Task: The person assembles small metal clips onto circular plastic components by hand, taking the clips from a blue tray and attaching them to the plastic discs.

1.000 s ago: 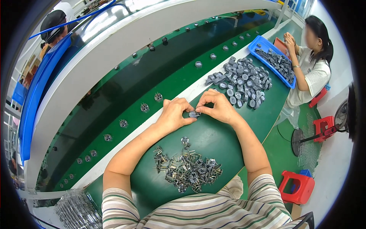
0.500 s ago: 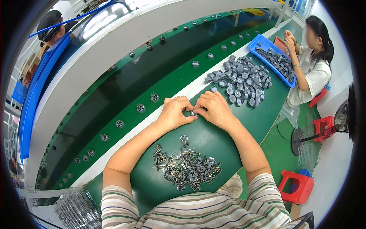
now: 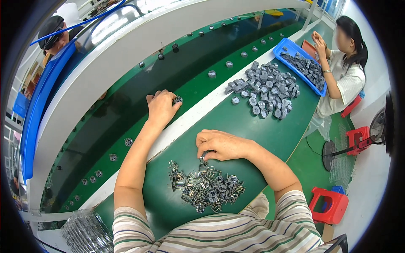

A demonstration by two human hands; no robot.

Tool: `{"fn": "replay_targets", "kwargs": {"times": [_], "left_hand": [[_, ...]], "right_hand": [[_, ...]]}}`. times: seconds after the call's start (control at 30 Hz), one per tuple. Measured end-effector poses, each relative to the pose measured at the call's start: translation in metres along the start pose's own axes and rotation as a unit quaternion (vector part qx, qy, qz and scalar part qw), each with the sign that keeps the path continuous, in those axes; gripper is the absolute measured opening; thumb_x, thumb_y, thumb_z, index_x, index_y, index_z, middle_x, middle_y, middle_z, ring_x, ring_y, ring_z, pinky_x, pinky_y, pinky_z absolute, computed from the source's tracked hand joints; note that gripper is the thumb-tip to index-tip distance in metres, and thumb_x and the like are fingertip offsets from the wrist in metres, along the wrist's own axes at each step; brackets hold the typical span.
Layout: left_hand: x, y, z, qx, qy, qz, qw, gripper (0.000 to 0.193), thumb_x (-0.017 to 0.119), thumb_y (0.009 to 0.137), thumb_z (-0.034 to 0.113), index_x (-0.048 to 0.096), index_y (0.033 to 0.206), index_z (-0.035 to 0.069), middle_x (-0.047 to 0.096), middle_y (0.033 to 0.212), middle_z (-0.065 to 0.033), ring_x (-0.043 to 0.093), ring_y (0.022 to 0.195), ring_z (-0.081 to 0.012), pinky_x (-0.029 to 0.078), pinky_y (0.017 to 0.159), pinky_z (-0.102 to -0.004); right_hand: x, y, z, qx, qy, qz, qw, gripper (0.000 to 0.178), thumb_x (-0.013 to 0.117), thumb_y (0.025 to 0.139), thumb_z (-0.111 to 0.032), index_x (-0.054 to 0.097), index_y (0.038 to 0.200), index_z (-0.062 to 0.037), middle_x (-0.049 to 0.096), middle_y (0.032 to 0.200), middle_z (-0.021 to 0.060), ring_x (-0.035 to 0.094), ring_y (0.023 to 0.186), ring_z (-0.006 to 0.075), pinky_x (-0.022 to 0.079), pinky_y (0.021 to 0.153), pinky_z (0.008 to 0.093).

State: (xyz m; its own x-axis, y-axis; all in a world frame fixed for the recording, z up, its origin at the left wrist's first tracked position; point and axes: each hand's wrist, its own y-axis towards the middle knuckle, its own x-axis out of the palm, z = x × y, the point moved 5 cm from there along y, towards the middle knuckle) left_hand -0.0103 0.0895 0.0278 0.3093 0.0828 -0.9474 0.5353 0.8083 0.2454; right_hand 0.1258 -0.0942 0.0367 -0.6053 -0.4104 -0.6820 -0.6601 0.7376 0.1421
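Note:
My left hand (image 3: pixel 161 108) reaches over the green conveyor belt (image 3: pixel 192 90). Its thumb and fingers are closed on a small round part (image 3: pixel 177 100) with a dark, shiny top, low at the belt's near side. Nearer to me, above the table, my right hand (image 3: pixel 222 145) pinches a small part with metal pins (image 3: pixel 203 156); my fingers hide some of it. That part is at the far edge of a pile of pinned parts (image 3: pixel 211 187), dark pieces with many metal prongs. Grey round housings (image 3: pixel 270 90) lie heaped farther right on the table.
Spaced parts (image 3: pixel 113 157) ride the belt, bordered by a white rail (image 3: pixel 192 114). A blue tray (image 3: pixel 321 91) of grey pieces stands by a co-worker (image 3: pixel 344 71) at the right. Red stools (image 3: pixel 331 206) and a fan (image 3: pixel 377 128) stand beyond the table.
Both hands were together over the table, working on a small part. The left has moved left onto the belt with a part; the right has come back to the pinned pile and gripped another.

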Motion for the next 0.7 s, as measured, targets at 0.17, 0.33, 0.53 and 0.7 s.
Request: {"fn": "replay_targets", "kwargs": {"times": [0.17, 0.33, 0.53, 0.7], "left_hand": [[-0.015, -0.006, 0.025, 0.05, 0.047, 0.109, 0.992, 0.035, 0.085, 0.08, 0.022, 0.077, 0.113, 0.014, 0.069, 0.109, -0.004, 0.063, 0.108, -0.026, 0.041, 0.091, -0.0449], [-0.011, 0.001, 0.111, 0.331, -0.182, 0.08, 0.922, 0.033, 0.079, 0.083, 0.009, 0.077, 0.116, 0.015, 0.067, 0.112, -0.0074, 0.063, 0.106, -0.0284, 0.047, 0.087, -0.0442], [0.031, 0.03, 0.169, 0.382, -0.244, -0.053, 0.89, 0.028, 0.08, 0.085, 0.016, 0.076, 0.112, 0.01, 0.065, 0.107, -0.0116, 0.064, 0.097, -0.0338, 0.051, 0.085, -0.045], [0.034, 0.011, 0.152, 0.374, -0.258, -0.062, 0.889, 0.021, 0.078, 0.085, 0.012, 0.073, 0.104, 0.005, 0.064, 0.106, -0.0122, 0.063, 0.101, -0.0328, 0.052, 0.089, -0.0422]], "right_hand": [[-0.014, -0.006, 0.009, 0.056, -0.046, 0.057, 0.996, 0.019, 0.082, 0.083, -0.016, 0.071, 0.095, -0.0072, 0.062, 0.1, 0.0071, 0.062, 0.103, 0.0286, 0.051, 0.089, 0.0425], [-0.028, -0.011, 0.017, 0.161, -0.12, 0.063, 0.978, 0.023, 0.082, 0.085, -0.02, 0.066, 0.082, -0.005, 0.067, 0.091, 0.0086, 0.066, 0.095, 0.0313, 0.053, 0.083, 0.0462], [-0.023, -0.02, 0.03, 0.128, -0.043, 0.043, 0.99, 0.017, 0.078, 0.089, -0.016, 0.069, 0.086, -0.0026, 0.07, 0.089, 0.01, 0.068, 0.097, 0.03, 0.054, 0.082, 0.0441], [-0.035, -0.03, 0.026, 0.16, 0.016, -0.017, 0.987, 0.01, 0.075, 0.089, -0.011, 0.075, 0.093, -0.0014, 0.075, 0.094, 0.0102, 0.073, 0.09, 0.0271, 0.055, 0.079, 0.0416]]}}
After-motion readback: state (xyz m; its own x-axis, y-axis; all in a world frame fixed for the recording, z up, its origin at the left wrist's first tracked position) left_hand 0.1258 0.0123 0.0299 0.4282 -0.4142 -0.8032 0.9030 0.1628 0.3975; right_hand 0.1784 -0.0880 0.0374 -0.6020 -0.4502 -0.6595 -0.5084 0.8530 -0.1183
